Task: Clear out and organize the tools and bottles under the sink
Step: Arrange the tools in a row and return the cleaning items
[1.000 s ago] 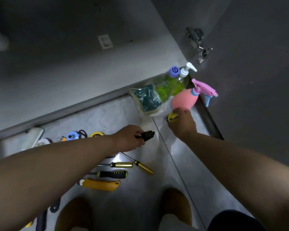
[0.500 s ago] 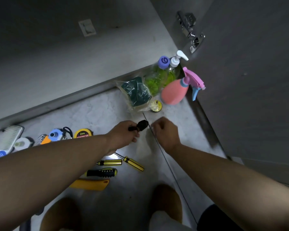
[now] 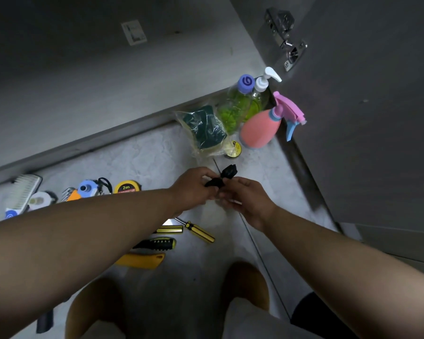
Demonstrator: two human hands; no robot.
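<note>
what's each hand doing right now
Left hand: grips the small black object.
Right hand: pinches its near end too.

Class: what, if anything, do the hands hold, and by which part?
One small black object, held by both: the left hand pinches its near end, the right hand its middle; the far end is free.

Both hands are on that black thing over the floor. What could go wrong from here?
1. The black object, pinched only by fingertips of the left hand and right hand, could slip and drop.
2. The screwdrivers and yellow utility knife lie right by the feet; a step forward may land on them.
3. The pink spray bottle stands crowded against the green bottles; a careless reach might topple it.
</note>
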